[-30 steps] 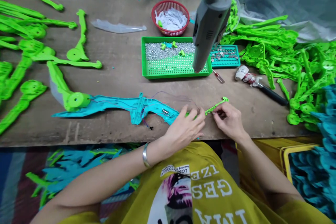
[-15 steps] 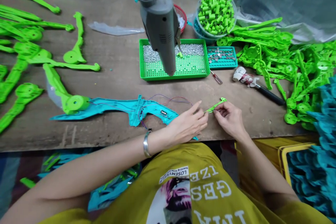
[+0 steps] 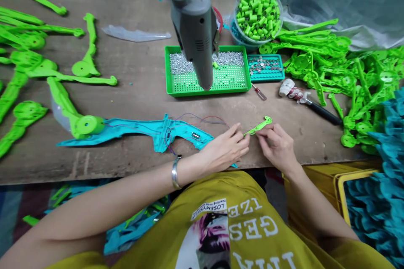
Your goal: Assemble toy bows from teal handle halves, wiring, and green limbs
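Observation:
My left hand (image 3: 227,148) is closed on the near end of a slim green plastic piece (image 3: 259,126), which slants up and away to the right. The fingers of my right hand (image 3: 278,146) are pinched together against the right side of that piece; whatever they hold is hidden. Under and left of my left hand lies a blue plastic shell (image 3: 135,128), its inner side up, with a small metal spring-like part in it. Thin red and blue wires (image 3: 202,116) loop out of the shell. A green disc-ended piece (image 3: 87,125) sits on its left end.
A grey electric screwdriver (image 3: 197,38) hangs above a green tray (image 3: 208,92) of screws. Behind are a tub (image 3: 240,35) of green cylinders and a teal tray (image 3: 267,77). A small screwdriver (image 3: 259,92), a hammer (image 3: 322,111) and piled green parts (image 3: 350,80) lie right.
The view has shifted slightly. My right fingers have shifted a little along the green plastic piece, more of which now shows. My left hand keeps its hold.

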A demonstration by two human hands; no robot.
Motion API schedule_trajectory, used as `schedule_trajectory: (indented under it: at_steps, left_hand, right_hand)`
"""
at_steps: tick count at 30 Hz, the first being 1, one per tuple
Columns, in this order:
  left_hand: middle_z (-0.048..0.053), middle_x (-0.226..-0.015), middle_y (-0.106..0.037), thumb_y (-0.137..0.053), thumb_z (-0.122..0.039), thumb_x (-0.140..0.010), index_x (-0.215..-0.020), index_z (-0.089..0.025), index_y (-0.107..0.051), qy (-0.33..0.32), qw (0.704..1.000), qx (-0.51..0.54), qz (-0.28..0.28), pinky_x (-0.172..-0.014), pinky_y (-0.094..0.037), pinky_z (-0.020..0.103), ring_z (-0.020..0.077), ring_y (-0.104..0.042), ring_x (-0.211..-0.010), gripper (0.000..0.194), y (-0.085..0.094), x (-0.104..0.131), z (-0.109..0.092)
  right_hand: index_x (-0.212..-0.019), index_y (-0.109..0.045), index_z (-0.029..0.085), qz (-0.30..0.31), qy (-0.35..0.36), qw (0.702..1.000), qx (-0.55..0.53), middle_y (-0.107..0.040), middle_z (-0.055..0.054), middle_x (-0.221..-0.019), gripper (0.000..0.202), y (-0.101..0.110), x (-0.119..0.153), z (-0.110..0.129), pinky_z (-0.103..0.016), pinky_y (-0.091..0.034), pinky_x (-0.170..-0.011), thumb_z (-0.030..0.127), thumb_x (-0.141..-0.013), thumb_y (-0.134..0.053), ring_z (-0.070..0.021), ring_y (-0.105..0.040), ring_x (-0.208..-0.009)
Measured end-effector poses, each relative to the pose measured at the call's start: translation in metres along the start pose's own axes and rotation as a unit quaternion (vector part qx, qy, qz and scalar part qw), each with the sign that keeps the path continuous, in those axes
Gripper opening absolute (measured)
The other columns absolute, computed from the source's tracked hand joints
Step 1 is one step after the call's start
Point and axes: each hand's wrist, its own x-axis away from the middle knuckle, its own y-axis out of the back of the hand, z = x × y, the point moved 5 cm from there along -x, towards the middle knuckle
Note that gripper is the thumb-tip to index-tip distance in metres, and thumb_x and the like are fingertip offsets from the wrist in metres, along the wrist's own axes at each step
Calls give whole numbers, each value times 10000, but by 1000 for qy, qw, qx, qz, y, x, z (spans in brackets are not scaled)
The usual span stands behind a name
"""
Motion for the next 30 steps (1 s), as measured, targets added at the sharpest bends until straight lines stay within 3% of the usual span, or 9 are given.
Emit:
schedule_trajectory:
  at_steps: [4, 9, 14, 21, 30]
  left_hand:
    - [77, -1358, -625, -544, -365, -980, -1137, -208, -661, -3, 1000, -2, -1, -1200, -318, 506, 251, -602, -1141, 251, -1, -1, 0]
    - [78, -1355, -625, -546, -363, -976, -1127, -209, -658, -6, 1000, -5, -5, -1200, -317, 512, 252, -606, -1135, 244, -2, -1, 0]
    - [67, -1345, -632, -558, -346, -968, -1120, -215, -658, 0, 1000, -7, -5, -1203, -314, 507, 247, -605, -1131, 224, -1, -1, 0]
    - [68, -1340, -635, -581, -366, -964, -1117, -216, -660, 4, 1000, -3, -12, -1213, -295, 511, 235, -606, -1121, 229, -2, -1, 0]
    - [71, -1368, -620, -591, -389, -963, -1107, -221, -666, 11, 1000, 10, -11, -1224, -276, 515, 232, -603, -1124, 234, -2, 0, 1]
  right_hand:
    - [-910, -660, 222, -32, -32, 999, 13, -698, -50, -879, 147, -2, 0, -13, -328, -589, -751, 91, -891, -595, -188, -699, -823]
    - [-906, -627, 219, -29, -42, 999, -6, -687, -28, -828, 130, -5, -7, -16, -296, -567, -660, 97, -885, -586, -156, -662, -691]
    - [-907, -620, 215, -24, -17, 999, -20, -703, -26, -840, 120, -4, -9, -14, -287, -568, -713, 98, -889, -596, -157, -684, -755]
    - [-911, -651, 227, -21, -39, 998, -48, -738, -24, -852, 106, 0, -7, -18, -302, -585, -738, 132, -893, -607, -166, -717, -767]
    - [-902, -624, 241, -41, -41, 998, -9, -737, -35, -845, 21, -7, -4, -30, -374, -603, -759, 233, -920, -629, -198, -714, -786]
